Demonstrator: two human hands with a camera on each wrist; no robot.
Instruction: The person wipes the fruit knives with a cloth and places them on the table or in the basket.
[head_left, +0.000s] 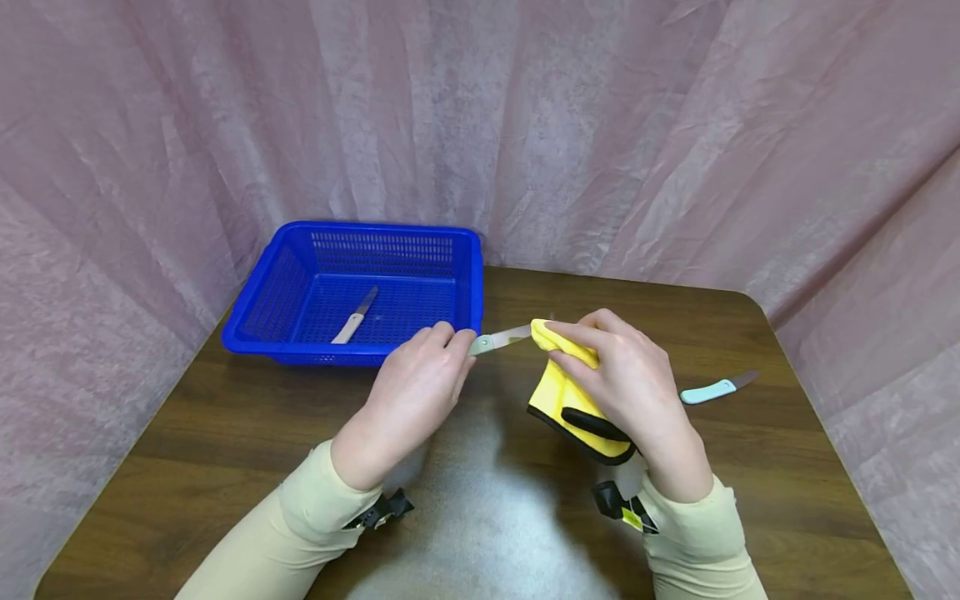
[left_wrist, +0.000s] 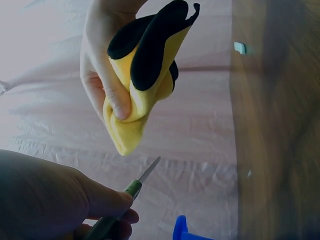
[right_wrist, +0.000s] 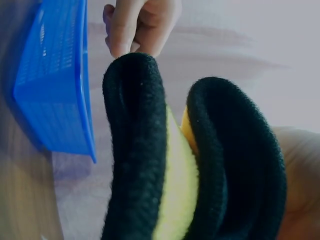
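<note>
My left hand (head_left: 422,377) grips a knife by its pale green handle (left_wrist: 133,188), the blade (head_left: 513,335) pointing right toward the cloth. My right hand (head_left: 632,371) pinches a folded yellow cloth (head_left: 564,390) with black edging between thumb and fingers. In the left wrist view the blade tip lies just short of the cloth's lower end. Black trim of the cloth fills much of the right wrist view, partly covering the left hand (right_wrist: 145,25). To the right of my right hand, a small knife with a light blue handle (head_left: 708,392) lies on the table.
A blue plastic basket (head_left: 480,283) with perforated walls stands at the back left of the wooden table (head_left: 247,442). Inside it rests a knife with a whitish handle (head_left: 347,328). A pink curtain (head_left: 525,125) hangs behind the table and along its sides.
</note>
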